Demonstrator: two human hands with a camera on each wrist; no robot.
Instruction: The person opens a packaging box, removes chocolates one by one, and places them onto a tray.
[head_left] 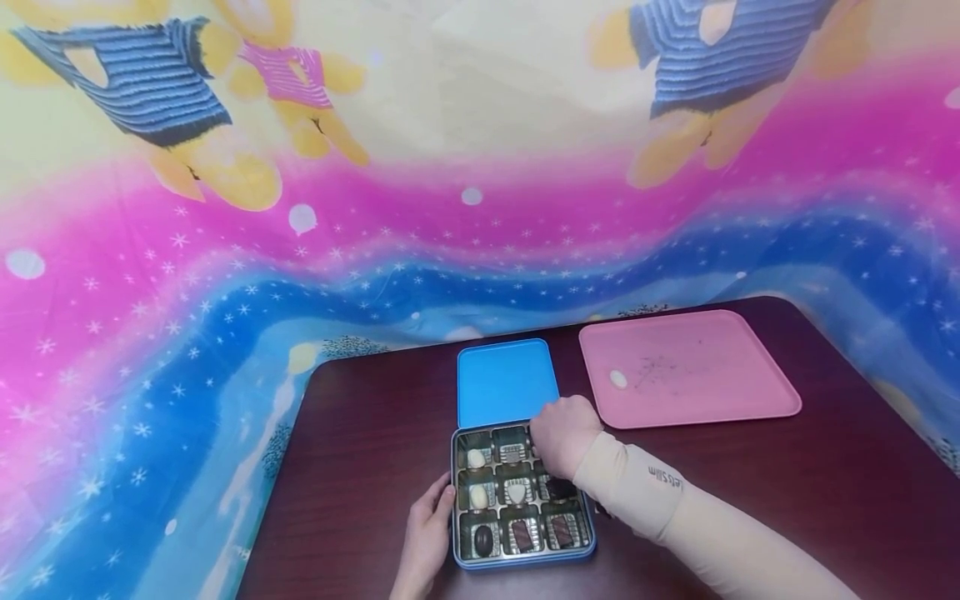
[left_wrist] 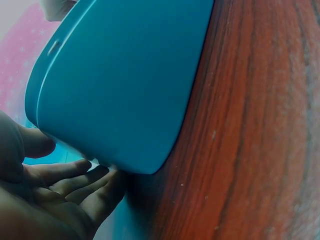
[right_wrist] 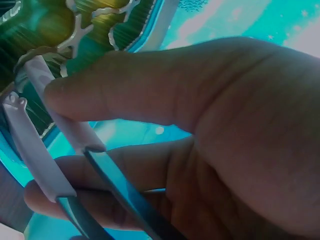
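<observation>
Let the desk point(head_left: 360, 442) carry everything, with the pink tray point(head_left: 720, 367) lying beyond your right arm point(head_left: 720, 525). Steady the tin point(head_left: 525, 562), standing close to you, at its left side; your left grip point(head_left: 426, 533) lies against it with fingers extended, which looks enough. Your right grip point(head_left: 567, 435) pinches the tongs point(right_wrist: 35, 155), their arms narrowly parted at the tin's far right corner (your knuckles hide that spot from above, so whether they hold anything, I can't tell). Squeeze lightly, raise straight up, and spare the neighbouring sweets point(head_left: 516, 490).
</observation>
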